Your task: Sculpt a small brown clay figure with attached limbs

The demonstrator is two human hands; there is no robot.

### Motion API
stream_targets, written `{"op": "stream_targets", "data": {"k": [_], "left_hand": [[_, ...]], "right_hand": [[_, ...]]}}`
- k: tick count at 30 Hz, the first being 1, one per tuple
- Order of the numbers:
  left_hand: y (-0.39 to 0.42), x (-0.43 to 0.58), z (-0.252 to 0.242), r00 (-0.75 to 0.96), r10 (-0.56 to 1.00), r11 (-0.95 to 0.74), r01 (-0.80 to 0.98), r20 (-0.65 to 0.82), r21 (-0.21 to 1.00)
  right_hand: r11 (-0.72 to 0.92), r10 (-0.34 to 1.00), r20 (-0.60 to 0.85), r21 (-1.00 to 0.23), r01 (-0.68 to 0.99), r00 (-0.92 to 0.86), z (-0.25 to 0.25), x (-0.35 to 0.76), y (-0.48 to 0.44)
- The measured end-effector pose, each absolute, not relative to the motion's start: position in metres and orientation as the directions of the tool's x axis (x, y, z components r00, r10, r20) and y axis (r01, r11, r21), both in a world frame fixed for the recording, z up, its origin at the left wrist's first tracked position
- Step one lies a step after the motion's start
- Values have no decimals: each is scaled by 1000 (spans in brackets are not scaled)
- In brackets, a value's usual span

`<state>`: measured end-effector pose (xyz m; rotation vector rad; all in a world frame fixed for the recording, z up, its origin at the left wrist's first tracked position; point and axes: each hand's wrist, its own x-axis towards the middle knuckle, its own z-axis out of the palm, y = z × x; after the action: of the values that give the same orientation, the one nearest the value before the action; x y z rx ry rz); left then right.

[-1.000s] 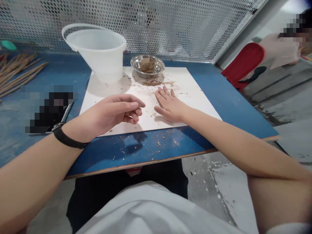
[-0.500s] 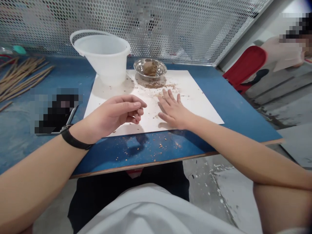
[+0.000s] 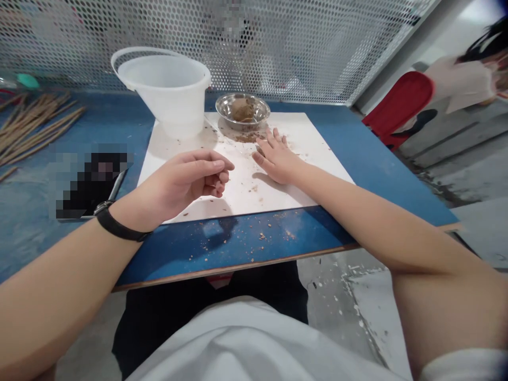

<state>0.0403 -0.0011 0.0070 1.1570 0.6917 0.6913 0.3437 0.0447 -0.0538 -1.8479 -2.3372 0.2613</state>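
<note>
Crumbs [image 3: 246, 138], brown, lie on a white board [image 3: 315, 145] beside a metal bowl [image 3: 242, 126]. The right hand [image 3: 280, 161], palm down, fingers spread wide, holding nothing visible, has moved forward, seemingly bringing them within closer reach. The left hand [image 3: 194, 177] hovers empty, loosely half-curled.
</note>
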Motion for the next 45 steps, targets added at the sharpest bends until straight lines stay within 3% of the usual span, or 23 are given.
{"op": "stream_targets", "data": {"k": [9, 14, 20, 22, 27, 36, 42, 45], "left_hand": [[-2, 43, 6, 614, 778, 236, -83, -137, 968], [-3, 44, 7, 613, 776, 249, -82, -148, 965], [-4, 43, 9, 553, 824, 231, -134, -121, 964], [-3, 44, 10, 543, 831, 237, -140, -126, 961], [-2, 45, 8, 532, 837, 229, -128, -128, 965], [-2, 43, 8, 552, 825, 219, -117, -120, 969], [0, 42, 8, 561, 818, 221, -106, -125, 969], [1, 41, 6, 557, 820, 229, -112, -130, 967]], "right_hand": [[283, 953, -50, -220, 934, -300, -64, 346, -17], [247, 963, -63, -195, 949, -264, -57, 343, 1], [335, 916, 278, -131, 933, -289, -32, 350, 41], [320, 908, 321, -121, 940, -268, -29, 350, 47], [246, 947, 238, -94, 965, -218, -42, 343, 46], [310, 949, -18, -124, 942, -315, -55, 340, -16], [283, 954, -50, -176, 943, -295, -58, 345, -6], [255, 966, 8, -191, 948, -259, -54, 353, 27]]}}
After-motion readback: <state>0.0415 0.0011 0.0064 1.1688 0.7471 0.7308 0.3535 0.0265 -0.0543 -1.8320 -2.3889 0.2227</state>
